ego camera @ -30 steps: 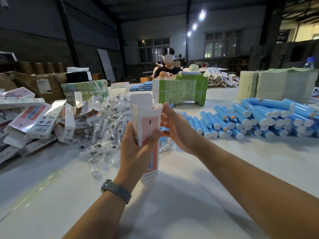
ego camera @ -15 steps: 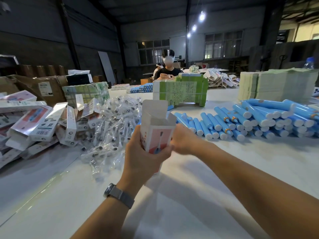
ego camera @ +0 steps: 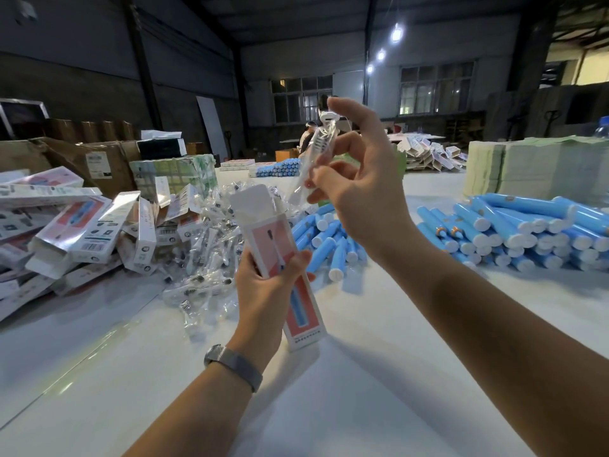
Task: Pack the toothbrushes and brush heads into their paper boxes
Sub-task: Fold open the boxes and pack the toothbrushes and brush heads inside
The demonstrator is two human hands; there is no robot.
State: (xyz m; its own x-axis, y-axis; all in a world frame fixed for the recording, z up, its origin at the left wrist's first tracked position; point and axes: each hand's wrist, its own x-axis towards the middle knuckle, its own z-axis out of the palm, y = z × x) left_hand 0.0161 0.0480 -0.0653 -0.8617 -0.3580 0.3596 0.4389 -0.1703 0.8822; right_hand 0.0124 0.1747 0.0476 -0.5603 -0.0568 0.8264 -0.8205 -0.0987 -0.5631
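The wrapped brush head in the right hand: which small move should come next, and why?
Probably lower the wrapped brush head into the open top of the pink box. The right hand pinches it just above the box, which the left hand holds upright with its flap raised.

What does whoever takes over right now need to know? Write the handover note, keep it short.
Left hand grips the pink paper box upright over the table, top flap open.
Right hand pinches one bagged brush head just above and right of the box mouth; not in yet.
Supplies: bagged brush heads pile to the left of the box, blue toothbrush handles to the right, boxes heaped far left.
Done: box opened, head picked.
Left: drop the head in, add a toothbrush if none is inside (cannot see inside), close the flap, repeat.
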